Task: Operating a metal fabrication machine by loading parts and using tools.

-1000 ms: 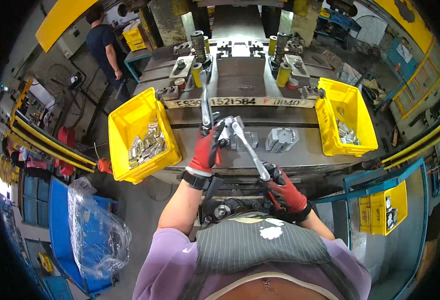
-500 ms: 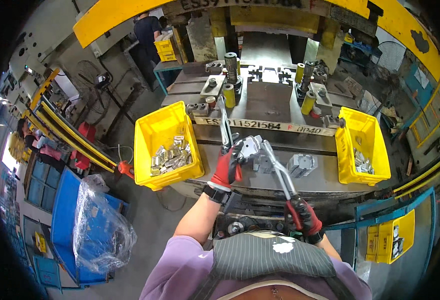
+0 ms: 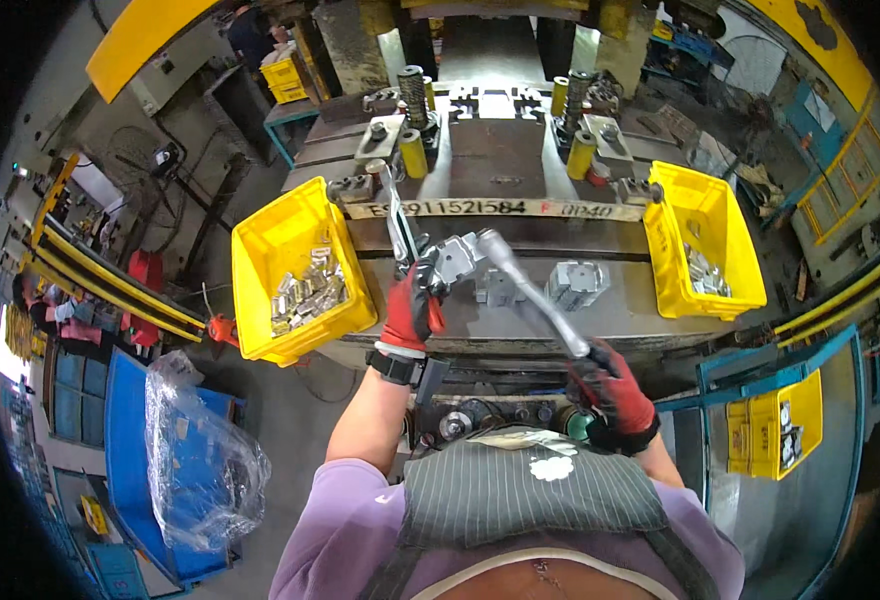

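My left hand [image 3: 412, 305], in a red and black glove, is closed around a silver long-handled tongs-like tool [image 3: 398, 228] pointing away from me. A grey flat metal part [image 3: 455, 258] sits at those same fingers. In my right hand [image 3: 615, 392], gloved alike, is a second long silver tongs-like tool [image 3: 538, 292]. Its far end is against or just over the right edge of the metal part; contact cannot be made out. Beyond and beside it, a stack of similar metal parts [image 3: 576, 283] and a smaller group [image 3: 501, 288] stand on the press table's ledge.
A yellow bin [image 3: 325, 345] of small metal parts stands at the left, another yellow bin [image 3: 674, 265] at the right. Ahead, the press bed [image 3: 495, 170] carries dark and yellow posts. Plastic wrap [image 3: 205, 455] covers a blue cart at lower left. A person [image 3: 248, 35] is at the back.
The view has shifted, so the bench sits higher and further left. The right-hand tool has tilted left, and its far end has come to the metal part's edge.
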`<move>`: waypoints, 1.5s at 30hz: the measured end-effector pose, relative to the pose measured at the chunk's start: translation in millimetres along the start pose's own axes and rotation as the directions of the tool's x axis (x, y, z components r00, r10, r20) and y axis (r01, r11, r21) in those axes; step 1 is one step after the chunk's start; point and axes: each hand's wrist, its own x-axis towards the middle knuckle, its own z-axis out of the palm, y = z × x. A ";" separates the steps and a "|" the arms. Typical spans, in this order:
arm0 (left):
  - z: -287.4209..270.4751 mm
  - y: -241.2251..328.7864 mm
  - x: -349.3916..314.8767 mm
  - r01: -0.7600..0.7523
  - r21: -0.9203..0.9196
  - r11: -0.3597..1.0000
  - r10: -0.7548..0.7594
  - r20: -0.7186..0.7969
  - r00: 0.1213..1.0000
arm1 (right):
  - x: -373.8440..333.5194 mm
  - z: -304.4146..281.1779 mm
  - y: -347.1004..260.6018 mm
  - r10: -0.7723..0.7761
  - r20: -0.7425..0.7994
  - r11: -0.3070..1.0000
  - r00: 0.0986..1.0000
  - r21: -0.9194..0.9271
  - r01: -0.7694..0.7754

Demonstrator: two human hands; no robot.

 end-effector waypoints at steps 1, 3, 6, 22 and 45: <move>5.6 2.3 -2.3 -0.092 0.157 0.983 0.087 0.039 0.995 | 0.1 -4.7 8.4 -0.039 -0.007 0.988 0.999 -0.148 0.037; 18.5 6.5 -2.5 -0.113 0.112 0.987 0.110 0.038 0.993 | 5.0 -11.2 21.9 -0.105 0.125 0.929 0.987 -0.341 0.142; 20.6 11.6 -6.5 -0.062 0.104 0.993 0.057 0.058 0.997 | 4.3 3.7 23.6 -0.118 0.100 0.898 0.988 -0.414 0.149; -22.4 -0.8 -36.0 0.001 0.050 0.999 0.001 -0.056 0.998 | 171.4 18.7 -54.8 -0.453 -0.108 0.835 0.885 -0.399 0.379; -46.1 5.0 -71.9 0.034 0.161 0.986 -0.013 -0.132 0.991 | 305.2 9.5 -77.5 -0.161 -0.111 0.983 0.981 -0.106 0.150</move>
